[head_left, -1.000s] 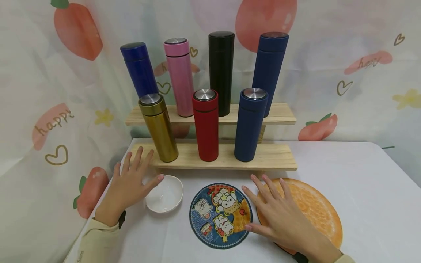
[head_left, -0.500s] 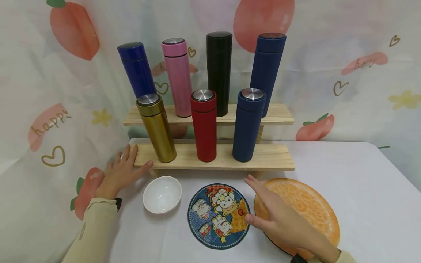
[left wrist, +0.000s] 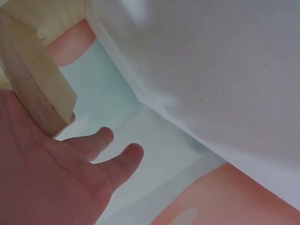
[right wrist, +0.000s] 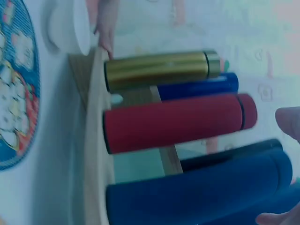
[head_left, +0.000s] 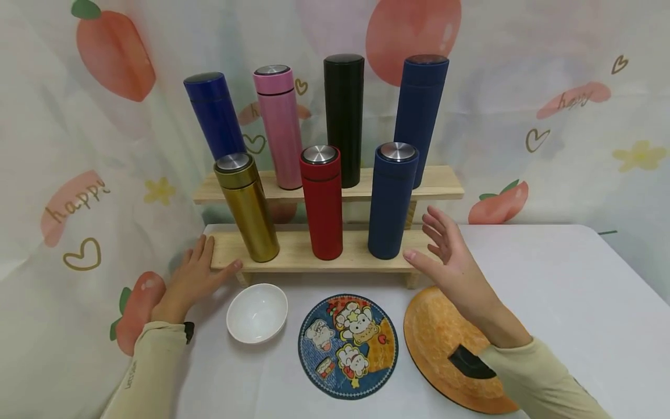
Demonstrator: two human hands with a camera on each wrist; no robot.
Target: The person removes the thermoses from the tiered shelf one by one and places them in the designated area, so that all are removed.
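My left hand rests against the left end of the lower wooden shelf, its thumb along the front edge. In the left wrist view, two fingers of it stretch past the board's end without holding anything. My right hand is raised just right of the front navy thermos bottle, apart from it, with thumb and bent fingers spread. A gold thermos and a red thermos stand left of that bottle. On the upper shelf are dark blue, pink, black and navy thermoses.
A white bowl stands in front of the shelf's left end. To its right lies a round cartoon mat. An orange-brown round mat lies under my right forearm. A printed cloth hangs behind.
My left hand has moved left and come to the lower shelf's end. My right hand has risen forward from above the orange-brown mat to beside the front navy thermos.
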